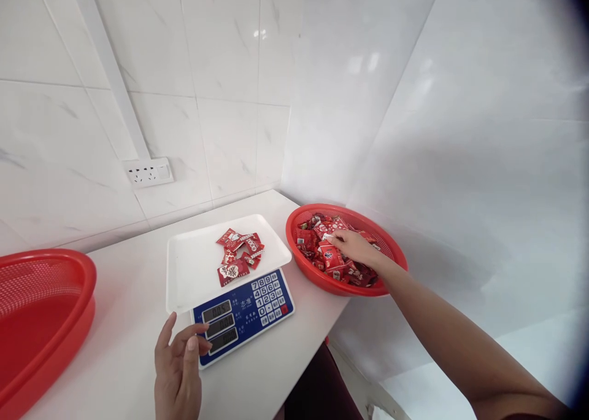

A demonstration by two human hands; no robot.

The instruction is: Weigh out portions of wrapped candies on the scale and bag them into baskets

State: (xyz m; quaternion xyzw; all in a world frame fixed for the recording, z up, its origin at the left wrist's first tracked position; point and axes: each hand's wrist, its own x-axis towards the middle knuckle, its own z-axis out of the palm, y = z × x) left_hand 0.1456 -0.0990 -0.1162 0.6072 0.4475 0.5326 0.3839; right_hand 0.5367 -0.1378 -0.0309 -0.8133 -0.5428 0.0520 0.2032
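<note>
My right hand [353, 247] is over the red mesh basket [304, 271] at the right, its fingers pinching the top edge of a red packet [332, 257]. Many more small red and dark red packets lie heaped under and around it. My left hand [178, 368] is held palm up beside the display of a blue and white scale [246, 309], fingers apart and holding nothing. On the scale's white tray [188, 266] lies a loose cluster of several red packets [234, 271]. The scale's small digits are hard to read.
Another red basket [50, 340] stands on the white table [124, 328] at the left, cut off by the picture's edge. A wall socket [148, 172] sits on the tiled wall behind. The right basket reaches over the table's edge, close to the right wall.
</note>
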